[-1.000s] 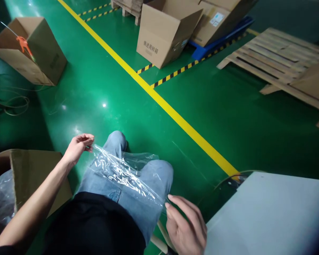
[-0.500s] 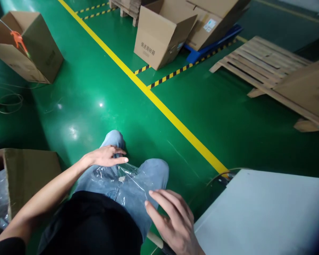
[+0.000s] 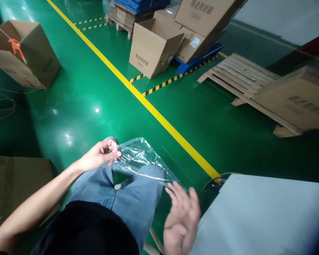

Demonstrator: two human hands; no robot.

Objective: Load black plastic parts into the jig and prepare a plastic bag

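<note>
My left hand (image 3: 101, 156) pinches one end of a clear plastic bag (image 3: 140, 159) above my knees in blue jeans (image 3: 133, 198). The bag stretches rightward over my right knee toward my right hand (image 3: 182, 216). The right hand's fingers are spread, with their tips at the bag's far corner; it does not grip the bag.
A pale grey table top (image 3: 260, 216) is at the lower right. An open cardboard box (image 3: 18, 180) stands at my left. More cardboard boxes (image 3: 154, 46) and a wooden pallet (image 3: 239, 78) lie across the green floor beyond a yellow line (image 3: 138, 95).
The bag has been lifted off my lap and pulled out again between the hands. My left hand went from lying flat on it to a pinch; my right hand moved right and opened.
</note>
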